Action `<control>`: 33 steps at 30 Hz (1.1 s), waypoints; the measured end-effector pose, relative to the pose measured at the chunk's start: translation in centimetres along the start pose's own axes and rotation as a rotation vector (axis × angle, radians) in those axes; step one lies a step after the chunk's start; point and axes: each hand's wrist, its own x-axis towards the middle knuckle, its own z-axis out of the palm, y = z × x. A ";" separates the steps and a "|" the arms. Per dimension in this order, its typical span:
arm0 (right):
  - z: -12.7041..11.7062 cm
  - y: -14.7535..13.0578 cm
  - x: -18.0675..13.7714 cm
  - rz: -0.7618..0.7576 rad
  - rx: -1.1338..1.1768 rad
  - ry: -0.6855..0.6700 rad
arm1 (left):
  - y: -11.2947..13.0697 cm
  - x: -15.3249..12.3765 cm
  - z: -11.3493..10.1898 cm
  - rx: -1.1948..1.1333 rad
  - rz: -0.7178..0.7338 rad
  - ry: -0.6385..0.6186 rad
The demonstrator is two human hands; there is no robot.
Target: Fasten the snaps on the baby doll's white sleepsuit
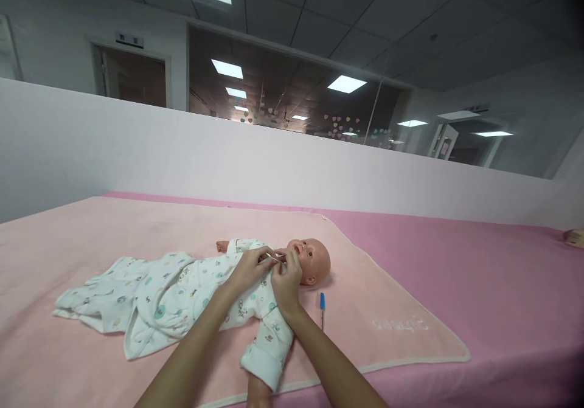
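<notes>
A baby doll (pixel 316 260) lies on its back, its head toward the right, dressed in a white printed baby gown (pixel 176 286). Both of my hands meet at the gown's neckline, just below the doll's chin. My left hand (pixel 250 269) is closed in a pinch on a thin white tie string (pixel 275 258). Close against it, my right hand (pixel 286 281) pinches the same thin white string with bent fingers. The fingertips nearly touch, and they partly hide the neckline. A blue-capped pen (pixel 322 311) lies beside my right forearm.
The doll rests on a pale pink blanket (pixel 387 298) with a light edge, spread over a darker pink sheet (pixel 456 262). A low white wall (pixel 274 165) with windows above stands behind. Part of another doll-like object (pixel 573 238) shows at the far right edge.
</notes>
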 end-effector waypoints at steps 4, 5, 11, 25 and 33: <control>-0.1 -0.2 0.1 -0.013 0.012 0.031 | -0.2 0.1 0.0 -0.037 -0.039 0.023; -0.2 -0.3 0.1 -0.007 0.019 0.038 | -0.2 0.1 -0.3 -0.074 -0.073 0.000; -0.4 -0.5 0.1 -0.052 0.057 0.073 | -0.2 -0.1 -3.1 -0.327 -0.291 -0.237; -0.4 -0.2 0.1 -0.036 0.064 0.036 | -1.4 -1.3 -5.7 -0.211 -0.276 -0.268; -0.2 -0.1 0.1 -0.030 0.064 0.025 | -1.9 -1.7 -4.6 -0.079 -0.141 -0.072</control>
